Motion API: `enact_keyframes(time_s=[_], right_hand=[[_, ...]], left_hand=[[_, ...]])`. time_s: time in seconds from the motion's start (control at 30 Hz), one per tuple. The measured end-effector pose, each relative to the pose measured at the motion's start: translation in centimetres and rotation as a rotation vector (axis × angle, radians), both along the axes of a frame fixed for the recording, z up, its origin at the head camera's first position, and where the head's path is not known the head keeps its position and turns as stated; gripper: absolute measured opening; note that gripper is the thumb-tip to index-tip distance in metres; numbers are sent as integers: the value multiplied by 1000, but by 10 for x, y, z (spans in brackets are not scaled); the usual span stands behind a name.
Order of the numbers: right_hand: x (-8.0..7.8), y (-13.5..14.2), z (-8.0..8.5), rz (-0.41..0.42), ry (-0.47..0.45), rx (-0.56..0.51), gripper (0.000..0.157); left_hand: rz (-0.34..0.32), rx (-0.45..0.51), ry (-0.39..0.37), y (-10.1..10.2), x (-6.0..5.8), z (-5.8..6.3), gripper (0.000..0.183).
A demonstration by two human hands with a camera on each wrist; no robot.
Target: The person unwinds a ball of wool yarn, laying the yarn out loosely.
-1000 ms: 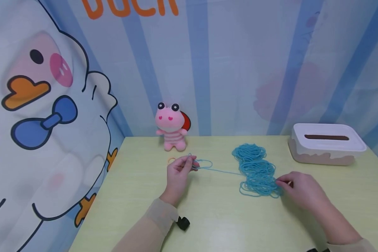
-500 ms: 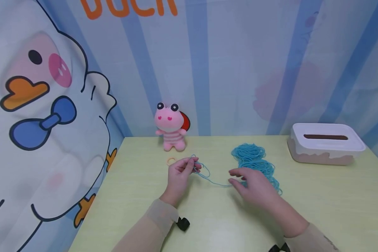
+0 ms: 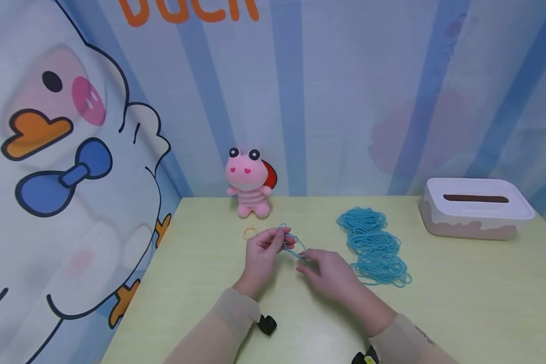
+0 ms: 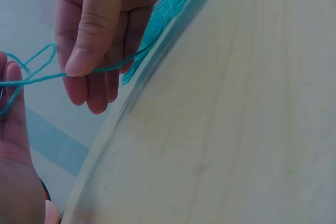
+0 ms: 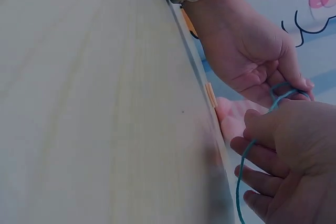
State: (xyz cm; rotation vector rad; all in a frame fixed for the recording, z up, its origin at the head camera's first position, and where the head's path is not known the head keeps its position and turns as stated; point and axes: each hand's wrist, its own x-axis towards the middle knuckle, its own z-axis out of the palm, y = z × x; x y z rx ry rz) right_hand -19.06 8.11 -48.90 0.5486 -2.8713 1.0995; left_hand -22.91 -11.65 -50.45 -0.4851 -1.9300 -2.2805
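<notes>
A loop of light blue yarn [image 3: 296,246] hangs between my two hands. My left hand [image 3: 260,255] pinches it between thumb and fingers, with a small coil round the fingertips in the right wrist view. Just to the right, my right hand [image 3: 329,273] holds the strand between thumb and index finger; the left wrist view shows the thumb [image 4: 86,51] pressed on it, other fingers loosely extended. From there the strand runs back to a skein of the same blue yarn [image 3: 374,245], spread in loose bundles on the table behind the right hand.
A pink striped plush toy [image 3: 250,184] stands at the table's back, left of the middle. An orange ring-shaped band [image 3: 249,233] lies before it, near my left hand. At the back right stands a white and brown tissue box [image 3: 478,210]. A printed curtain [image 3: 336,101] hangs behind the table [image 3: 459,313].
My right hand has left the skein's right edge and moved left across the table, close to my left hand, and now holds the strand. The left hand has stayed nearly still, gripping the yarn.
</notes>
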Motion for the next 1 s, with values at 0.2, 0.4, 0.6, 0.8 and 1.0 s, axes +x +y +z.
enact_keyframes(time_s=[0.2,0.4,0.6,0.8,1.0], right_hand=[[0,3,3,-20,44,-5,14],[8,28,16,-51,42,15,20],[15,61,25,-73,98,32,19],[19,82,26,-89,136,23,19],[22,97,34,-111,150,36,18]], left_hand=[[-1,18,4,1,1,1,36],[5,67,32,3,1,2,39],[9,90,34,3,0,2,36],[23,108,19,1,0,2,30],[-7,187,-14,0,-1,1,19]])
